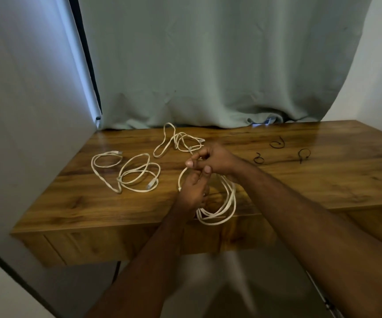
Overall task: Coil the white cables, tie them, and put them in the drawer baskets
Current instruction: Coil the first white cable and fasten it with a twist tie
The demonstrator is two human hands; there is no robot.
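Observation:
My left hand point(193, 191) grips a coil of white cable point(224, 207) whose loops hang down over the desk's front edge. My right hand point(210, 159) is just above it, fingers curled and pinching the same cable's strand near the top of the coil. A loose stretch of that cable point(176, 140) trails back across the desk toward the curtain. A second white cable point(128, 172) lies uncoiled on the left of the wooden desk point(323, 180). Three black ties point(277, 143) point(258, 159) point(303, 154) lie to the right of my hands.
A closed drawer front point(89, 244) runs under the desk top. A grey-green curtain point(208, 65) hangs behind the desk and touches its back edge. A wall point(25, 111) closes the left side. No basket is in view.

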